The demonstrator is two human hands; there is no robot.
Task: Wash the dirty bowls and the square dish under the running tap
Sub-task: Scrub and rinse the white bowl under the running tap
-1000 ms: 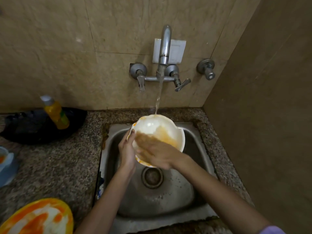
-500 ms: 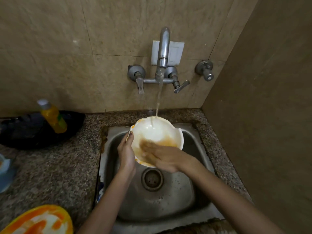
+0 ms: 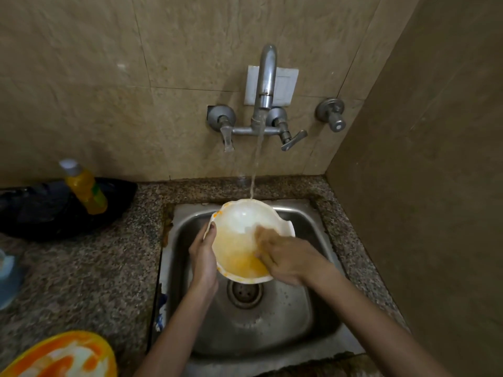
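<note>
Orange-stained white bowl (image 3: 242,232) is held tilted over the sink (image 3: 275,333), under the tap (image 3: 266,83).
The bowl's left rim is gripped by the left hand (image 3: 202,255), thumb hooked over the edge. The right hand (image 3: 287,258) is laid inside at the right, fingers (image 3: 262,240) against the stained wall; blurred, so flat or curled cannot be told. The water stream (image 3: 256,164) is received at the far rim.

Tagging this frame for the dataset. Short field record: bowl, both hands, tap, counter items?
bowl: white bowl, orange residue inside, tilted over the sink
left hand: grips the bowl's left rim, thumb on the rim
right hand: fingers rub inside the bowl
tap: running, stream lands at the bowl's far rim
counter: yellow bottle far left, orange-stained dish near left
</note>
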